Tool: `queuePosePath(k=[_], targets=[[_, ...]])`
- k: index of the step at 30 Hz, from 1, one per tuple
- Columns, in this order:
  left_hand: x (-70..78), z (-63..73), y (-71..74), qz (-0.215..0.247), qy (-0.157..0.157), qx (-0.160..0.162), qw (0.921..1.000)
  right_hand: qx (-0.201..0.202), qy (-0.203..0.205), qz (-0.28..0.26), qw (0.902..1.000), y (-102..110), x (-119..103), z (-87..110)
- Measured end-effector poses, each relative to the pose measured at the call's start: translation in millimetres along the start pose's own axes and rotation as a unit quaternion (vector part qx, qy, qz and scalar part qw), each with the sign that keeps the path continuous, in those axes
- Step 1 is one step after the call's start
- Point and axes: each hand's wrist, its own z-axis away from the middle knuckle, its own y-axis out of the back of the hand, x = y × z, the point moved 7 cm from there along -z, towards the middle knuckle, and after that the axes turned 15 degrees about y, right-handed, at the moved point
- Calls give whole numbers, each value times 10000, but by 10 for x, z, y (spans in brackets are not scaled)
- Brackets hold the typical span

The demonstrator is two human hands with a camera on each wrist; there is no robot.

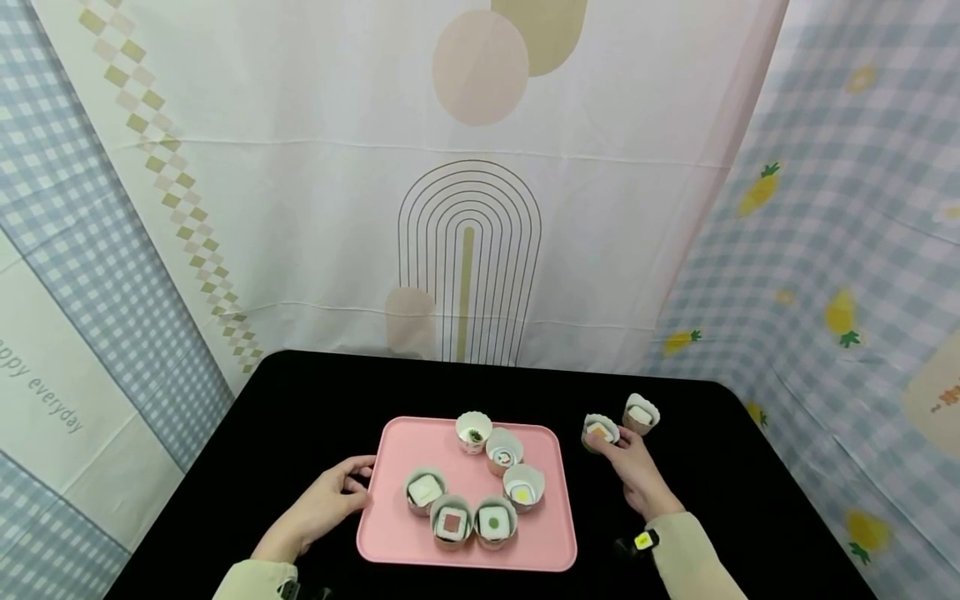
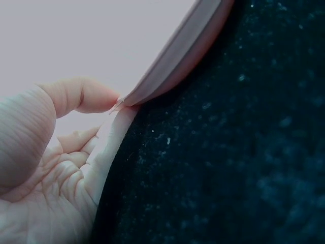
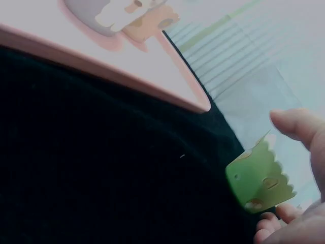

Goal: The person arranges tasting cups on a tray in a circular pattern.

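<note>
My left hand (image 1: pixel 327 500) is at the left edge of a pink tray (image 1: pixel 393 546); in the left wrist view its thumb (image 2: pixel 89 96) and fingers pinch the tray's rim. My right hand (image 1: pixel 637 471) holds a scalloped paper cake cup (image 1: pixel 591 423) with a white, orange-topped piece inside, to the right of the tray. The thumb lies across the near side of the cup and a finger rests at its right rim. In the right wrist view that cup's outside (image 3: pixel 249 175) looks green, framed by the thumb and the curled fingers.
Another paper cup with a white piece (image 1: pixel 640 414) stands just behind my right hand. Several filled cups stand on the tray, one topped with a red square (image 1: pixel 452 525), one with a green dot (image 1: pixel 493 523). A black cloth (image 1: pixel 330 392) covers the table; a patterned curtain (image 1: pixel 600 250) hangs behind.
</note>
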Motion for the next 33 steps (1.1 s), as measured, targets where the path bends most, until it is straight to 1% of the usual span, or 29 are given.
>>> queuePosePath(k=[2,4,7,11,14,20,24,26,33], targets=[[3,2,3,14,-14,-14,10000,79,-90,-150,9998,-18,58,-13],[-6,0,7,17,-4,-5,10000,181,-62,-212,9996,-29,91,-18],[-11,9,14,43,13,-21,10000,212,-3,-213,9995,-51,114,-30],[-16,4,14,-9,50,-57,10000,83,18,-192,9998,-64,114,-51],[-24,-10,8,-54,85,-61,9999,-82,-10,-73,9999,-65,98,-55],[-23,-4,7,-77,87,-22,9999,-211,-92,141,9996,-61,96,-47],[-12,48,-1,-77,15,-77,9999,-311,-127,156,9993,-62,102,-40],[6,74,-6,-113,-36,-71,9999,-374,-80,152,9992,-66,93,-46],[136,119,-54,-481,-359,51,9982,-340,-43,337,9988,-49,108,-51]])
